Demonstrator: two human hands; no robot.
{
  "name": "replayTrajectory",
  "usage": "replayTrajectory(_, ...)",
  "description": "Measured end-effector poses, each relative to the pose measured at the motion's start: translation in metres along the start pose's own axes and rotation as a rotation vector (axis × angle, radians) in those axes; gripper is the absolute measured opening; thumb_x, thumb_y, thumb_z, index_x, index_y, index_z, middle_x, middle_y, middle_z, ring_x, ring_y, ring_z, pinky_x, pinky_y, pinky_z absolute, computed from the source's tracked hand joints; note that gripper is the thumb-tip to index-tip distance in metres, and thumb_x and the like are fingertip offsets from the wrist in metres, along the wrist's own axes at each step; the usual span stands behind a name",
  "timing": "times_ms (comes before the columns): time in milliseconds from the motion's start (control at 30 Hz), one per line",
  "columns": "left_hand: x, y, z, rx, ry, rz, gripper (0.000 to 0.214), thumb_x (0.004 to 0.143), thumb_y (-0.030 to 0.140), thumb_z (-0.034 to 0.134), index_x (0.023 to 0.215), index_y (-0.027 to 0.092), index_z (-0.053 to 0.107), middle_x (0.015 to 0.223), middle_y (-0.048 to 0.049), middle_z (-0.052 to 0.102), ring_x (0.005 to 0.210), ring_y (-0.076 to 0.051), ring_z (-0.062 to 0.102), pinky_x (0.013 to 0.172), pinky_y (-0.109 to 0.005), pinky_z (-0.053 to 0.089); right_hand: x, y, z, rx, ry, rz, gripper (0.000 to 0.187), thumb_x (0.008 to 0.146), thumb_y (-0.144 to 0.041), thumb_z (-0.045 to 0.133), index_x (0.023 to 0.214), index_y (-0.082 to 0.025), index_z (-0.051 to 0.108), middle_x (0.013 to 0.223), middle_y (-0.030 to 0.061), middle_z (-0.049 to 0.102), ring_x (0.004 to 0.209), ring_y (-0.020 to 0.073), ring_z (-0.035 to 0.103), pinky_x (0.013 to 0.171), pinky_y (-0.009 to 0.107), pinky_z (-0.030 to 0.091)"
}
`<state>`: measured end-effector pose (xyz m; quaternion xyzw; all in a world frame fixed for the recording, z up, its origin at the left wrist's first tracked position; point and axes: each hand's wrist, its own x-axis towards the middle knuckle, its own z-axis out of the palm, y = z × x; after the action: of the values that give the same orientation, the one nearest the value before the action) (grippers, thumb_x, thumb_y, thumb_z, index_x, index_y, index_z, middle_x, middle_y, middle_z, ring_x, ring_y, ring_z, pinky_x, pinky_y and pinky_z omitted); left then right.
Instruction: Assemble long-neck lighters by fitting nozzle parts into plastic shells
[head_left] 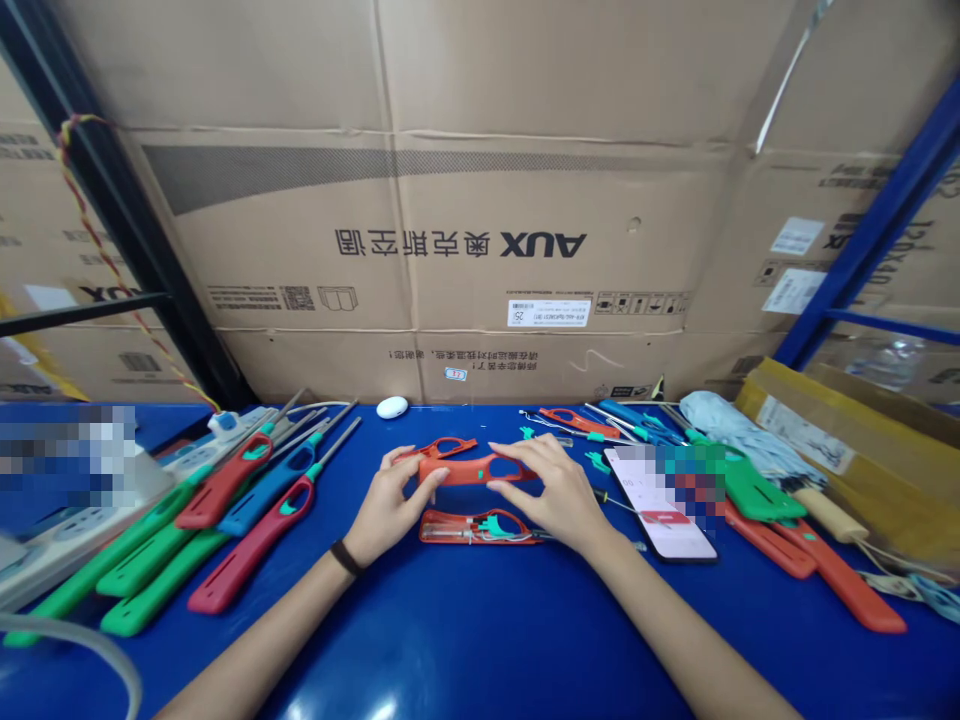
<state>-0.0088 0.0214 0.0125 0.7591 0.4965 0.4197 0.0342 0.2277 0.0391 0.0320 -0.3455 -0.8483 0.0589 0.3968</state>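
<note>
My left hand [390, 498] and my right hand [545, 488] together hold an orange-red plastic lighter shell [457, 469] just above the blue table [375, 640]. A second orange-red shell piece [442, 448] lies behind it, near my left fingers. Below my hands lies an open orange-red lighter half [480, 527] with a metal rod and green parts inside. To the left fan out several long lighters in red, blue and green, such as the blue lighter [270, 492]. A phone [660, 510] lies beside my right hand, its screen partly blurred out.
On the left sit a white power strip [82, 530] and a blurred object. A small white round object [391, 407] stands at the back. On the right are green and orange lighter shells [840, 575], blue-handled tools and a yellow box [810, 430]. Cardboard cartons fill the background.
</note>
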Motion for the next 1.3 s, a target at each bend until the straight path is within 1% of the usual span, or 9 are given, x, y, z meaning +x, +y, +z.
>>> replayTrajectory(67, 0.001, 0.007, 0.000, -0.126, -0.042, -0.128, 0.044, 0.088, 0.047, 0.043, 0.056, 0.019, 0.051, 0.056, 0.0005, 0.059, 0.066, -0.017, 0.058, 0.075, -0.030, 0.046, -0.001, 0.004, -0.003, 0.003, -0.095, -0.025, 0.045, 0.078, -0.035, 0.067, 0.121, -0.027, 0.056, 0.108, 0.0036, 0.065, 0.100, 0.0198, 0.057, 0.091, 0.038, 0.044)
replayTrajectory(200, 0.005, 0.013, -0.002, -0.358, -0.127, -0.289, 0.047, 0.087, 0.051, 0.043, 0.052, 0.018, 0.045, 0.050, 0.0026, 0.051, 0.050, -0.012, 0.048, 0.055, -0.022, 0.041, -0.003, 0.007, -0.005, 0.055, -0.193, 0.015, 0.037, 0.082, -0.033, 0.062, 0.118, -0.028, 0.057, 0.107, 0.0021, 0.066, 0.094, 0.0173, 0.061, 0.084, 0.034, 0.048)
replayTrajectory(500, 0.006, 0.007, -0.002, -0.423, -0.123, -0.331, 0.050, 0.087, 0.051, 0.041, 0.051, 0.018, 0.046, 0.049, 0.0027, 0.050, 0.050, -0.011, 0.047, 0.056, -0.021, 0.040, -0.004, 0.008, -0.006, 0.180, -0.132, 0.000, 0.040, 0.080, -0.022, 0.062, 0.120, -0.026, 0.057, 0.117, 0.0019, 0.063, 0.104, 0.0157, 0.060, 0.091, 0.030, 0.049)
replayTrajectory(600, 0.005, 0.005, 0.000, -0.346, -0.118, -0.326, 0.043, 0.086, 0.051, 0.045, 0.064, 0.016, 0.058, 0.058, 0.0002, 0.060, 0.057, -0.014, 0.055, 0.058, -0.023, 0.044, -0.005, 0.011, -0.008, 0.170, -0.137, 0.019, 0.030, 0.079, -0.023, 0.063, 0.109, -0.026, 0.065, 0.112, 0.0020, 0.066, 0.102, 0.0165, 0.062, 0.090, 0.031, 0.050)
replayTrajectory(700, 0.003, 0.004, 0.002, -0.268, -0.111, -0.230, 0.035, 0.085, 0.047, 0.051, 0.101, 0.018, 0.063, 0.098, -0.0064, 0.069, 0.090, -0.021, 0.063, 0.078, -0.030, 0.049, -0.005, 0.012, -0.011, 0.148, -0.162, 0.052, 0.017, 0.079, -0.025, 0.064, 0.095, -0.026, 0.070, 0.107, 0.0016, 0.069, 0.100, 0.0173, 0.064, 0.089, 0.032, 0.049)
replayTrajectory(767, 0.002, 0.004, 0.000, -0.205, -0.153, -0.129, 0.036, 0.084, 0.044, 0.055, 0.110, 0.020, 0.061, 0.114, -0.0075, 0.066, 0.104, -0.024, 0.060, 0.089, -0.036, 0.045, -0.005, 0.010, -0.014, 0.128, -0.185, 0.089, 0.015, 0.079, -0.027, 0.065, 0.093, -0.026, 0.071, 0.101, 0.0006, 0.071, 0.094, 0.0179, 0.066, 0.085, 0.032, 0.050)
replayTrajectory(900, 0.001, 0.005, -0.007, -0.028, -0.297, 0.073, 0.029, 0.079, 0.045, 0.062, 0.098, 0.023, 0.065, 0.096, -0.0039, 0.071, 0.093, -0.023, 0.063, 0.094, -0.043, 0.040, -0.011, 0.004, -0.021, 0.072, -0.258, 0.174, 0.011, 0.077, -0.034, 0.067, 0.085, -0.028, 0.072, 0.089, -0.0014, 0.073, 0.083, 0.0195, 0.067, 0.078, 0.033, 0.050)
replayTrajectory(1033, 0.000, 0.008, -0.013, 0.064, -0.368, 0.234, 0.034, 0.076, 0.048, 0.065, 0.098, 0.021, 0.065, 0.092, -0.0050, 0.070, 0.086, -0.021, 0.063, 0.091, -0.040, 0.042, -0.022, -0.001, -0.025, 0.037, -0.312, 0.214, 0.012, 0.075, -0.036, 0.068, 0.085, -0.029, 0.072, 0.087, -0.0012, 0.073, 0.083, 0.0208, 0.068, 0.074, 0.032, 0.050)
replayTrajectory(1300, -0.002, 0.012, -0.013, 0.123, -0.430, 0.306, 0.033, 0.080, 0.049, 0.060, 0.092, 0.019, 0.068, 0.091, -0.0067, 0.066, 0.083, -0.020, 0.060, 0.079, -0.033, 0.047, -0.033, -0.004, -0.024, 0.106, -0.398, 0.199, 0.018, 0.083, -0.030, 0.060, 0.100, -0.029, 0.068, 0.103, -0.0004, 0.070, 0.093, 0.0199, 0.065, 0.083, 0.033, 0.049)
